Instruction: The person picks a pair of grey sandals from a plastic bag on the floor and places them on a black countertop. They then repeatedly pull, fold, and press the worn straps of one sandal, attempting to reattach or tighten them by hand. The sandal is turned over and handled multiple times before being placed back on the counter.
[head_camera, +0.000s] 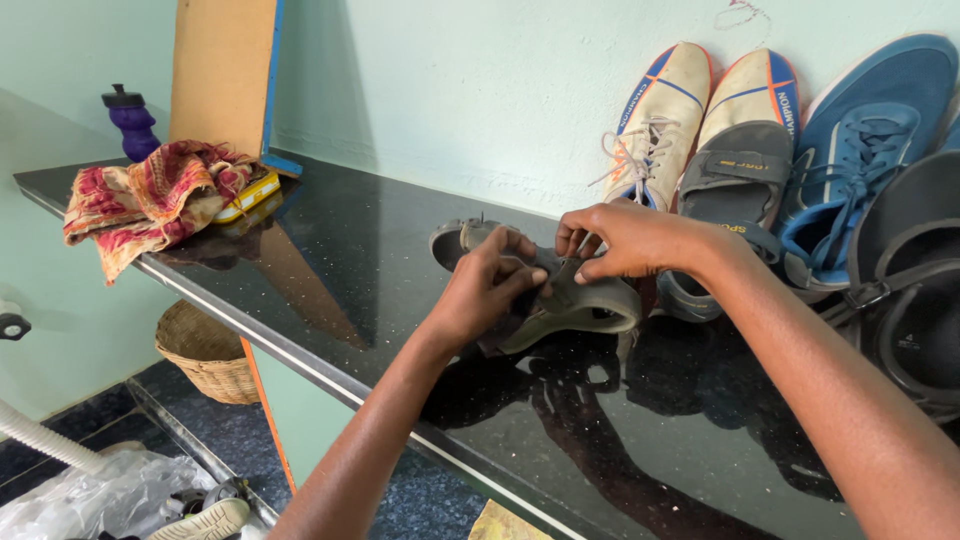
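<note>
A glossy black stone surface (330, 260) carries a row of shoes (740, 130) propped against the pale wall, and in front of them a grey sandal (585, 305) lies on its side, tilted so its straps are reachable. The left hand (485, 290) clasps the sandal's middle, steadying it; the right hand (625, 240) pinches a strap in a closed fingertip grip

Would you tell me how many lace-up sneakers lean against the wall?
3: two white sneakers side by side, one blue sneaker to their right; more may be hidden past the right edge.
</note>
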